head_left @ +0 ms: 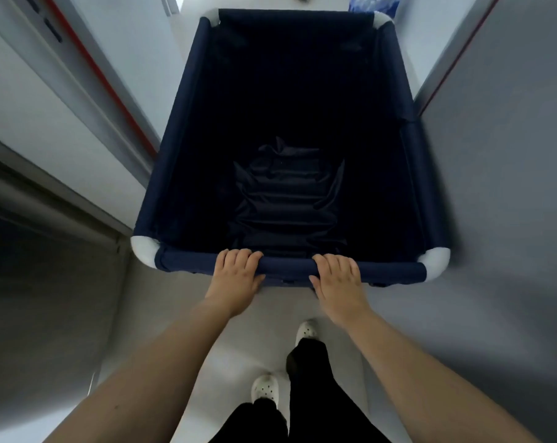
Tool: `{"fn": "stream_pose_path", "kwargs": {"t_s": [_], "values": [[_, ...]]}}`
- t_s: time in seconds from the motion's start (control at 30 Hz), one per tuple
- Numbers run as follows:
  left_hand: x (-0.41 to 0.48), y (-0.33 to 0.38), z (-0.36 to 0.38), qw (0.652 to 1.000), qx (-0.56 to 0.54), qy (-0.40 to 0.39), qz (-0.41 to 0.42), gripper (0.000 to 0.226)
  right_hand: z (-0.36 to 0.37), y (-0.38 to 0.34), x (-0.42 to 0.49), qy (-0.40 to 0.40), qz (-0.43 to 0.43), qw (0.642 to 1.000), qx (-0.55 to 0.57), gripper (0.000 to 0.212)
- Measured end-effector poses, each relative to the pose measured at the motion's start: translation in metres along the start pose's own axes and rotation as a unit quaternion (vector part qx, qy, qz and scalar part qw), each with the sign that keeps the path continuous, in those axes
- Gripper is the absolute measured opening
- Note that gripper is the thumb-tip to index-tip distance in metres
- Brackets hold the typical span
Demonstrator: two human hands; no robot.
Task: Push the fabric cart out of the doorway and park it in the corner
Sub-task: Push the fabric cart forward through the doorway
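Observation:
A deep navy fabric cart [178, 129] with white rounded corner pieces fills the middle of the head view, standing lengthwise in a narrow doorway. Dark folded fabric lies at its bottom. My left hand [235, 279] grips the padded near rim left of centre, fingers curled over the top. To its right, my right hand [338, 282] grips the same rim. Both arms are stretched forward.
A door frame with a red strip [111, 87] runs close along the cart's left side. A grey wall [494, 155] with a red-edged frame stands tight on the right. My white shoes [266, 390] are on the pale floor behind the cart. A blue-white object [373, 3] lies beyond the cart's far end.

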State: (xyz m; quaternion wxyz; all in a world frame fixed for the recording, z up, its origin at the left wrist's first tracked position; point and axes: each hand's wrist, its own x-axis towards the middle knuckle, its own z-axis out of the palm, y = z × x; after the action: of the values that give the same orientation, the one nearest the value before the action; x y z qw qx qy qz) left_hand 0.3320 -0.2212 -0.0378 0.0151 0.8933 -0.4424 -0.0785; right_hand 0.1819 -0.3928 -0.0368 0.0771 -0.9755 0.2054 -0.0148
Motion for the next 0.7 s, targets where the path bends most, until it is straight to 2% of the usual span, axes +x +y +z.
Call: {"fn": "stream_pose_path", "kwargs": {"t_s": [0.2, 0.4, 0.7], "values": [[0.069, -0.011, -0.014, 0.999, -0.003, -0.036, -0.018, 0.046, -0.008, 0.026, 0.067, -0.027, -0.026, 0.999, 0.025, 0.04], [0.134, -0.015, -0.023, 0.999, -0.014, -0.033, -0.026, 0.045, -0.013, 0.055, 0.131, -0.055, -0.035, 0.997, 0.031, 0.043], [0.23, -0.032, -0.034, 0.999, -0.03, -0.023, -0.017, 0.045, -0.017, 0.09, 0.224, -0.043, -0.036, 0.998, 0.013, 0.044]]}}
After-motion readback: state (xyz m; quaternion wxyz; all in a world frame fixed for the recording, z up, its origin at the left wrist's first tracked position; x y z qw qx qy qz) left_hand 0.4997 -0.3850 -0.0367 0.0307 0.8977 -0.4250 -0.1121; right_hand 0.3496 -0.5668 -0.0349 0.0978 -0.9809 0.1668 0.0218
